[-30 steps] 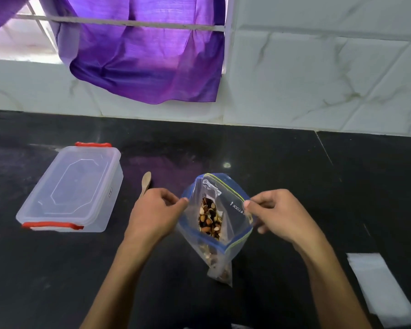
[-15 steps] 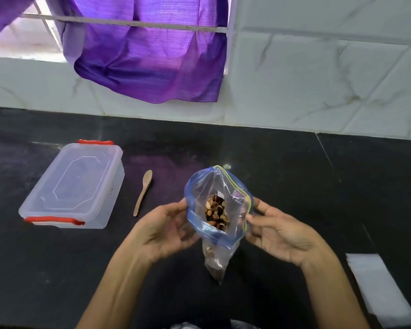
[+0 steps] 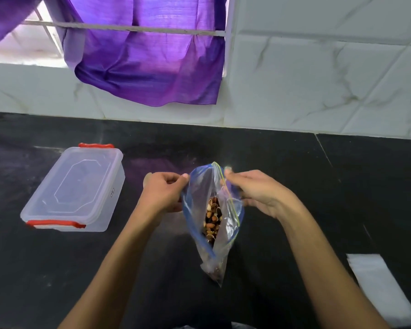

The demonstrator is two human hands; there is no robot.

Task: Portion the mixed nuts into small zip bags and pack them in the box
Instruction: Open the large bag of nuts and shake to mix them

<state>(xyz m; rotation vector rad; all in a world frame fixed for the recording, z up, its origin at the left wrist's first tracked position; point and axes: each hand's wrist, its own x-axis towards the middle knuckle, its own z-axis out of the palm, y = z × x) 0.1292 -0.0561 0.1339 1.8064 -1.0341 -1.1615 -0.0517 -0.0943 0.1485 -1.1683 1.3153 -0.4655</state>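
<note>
A clear zip bag [image 3: 199, 198] with a blue rim hangs above the black counter, its mouth pulled open. Mixed nuts [image 3: 212, 217] show inside it. My left hand [image 3: 163, 193] pinches the left side of the rim. My right hand [image 3: 254, 191] pinches the right side, near the yellow zip line. A clear plastic box [image 3: 76, 188] with red latches sits shut on the counter to the left. The tip of the wooden spoon [image 3: 148, 177] peeks out behind my left hand.
A small pile of flat white zip bags [image 3: 377, 283] lies on the black counter [image 3: 318, 186] at the lower right. A white tiled wall runs along the back. A purple cloth [image 3: 147, 62] hangs over a window rail.
Both hands went from cupping the bag with straightened fingers to pinching its rim and pulling the mouth open. My left hand now covers most of the spoon.
</note>
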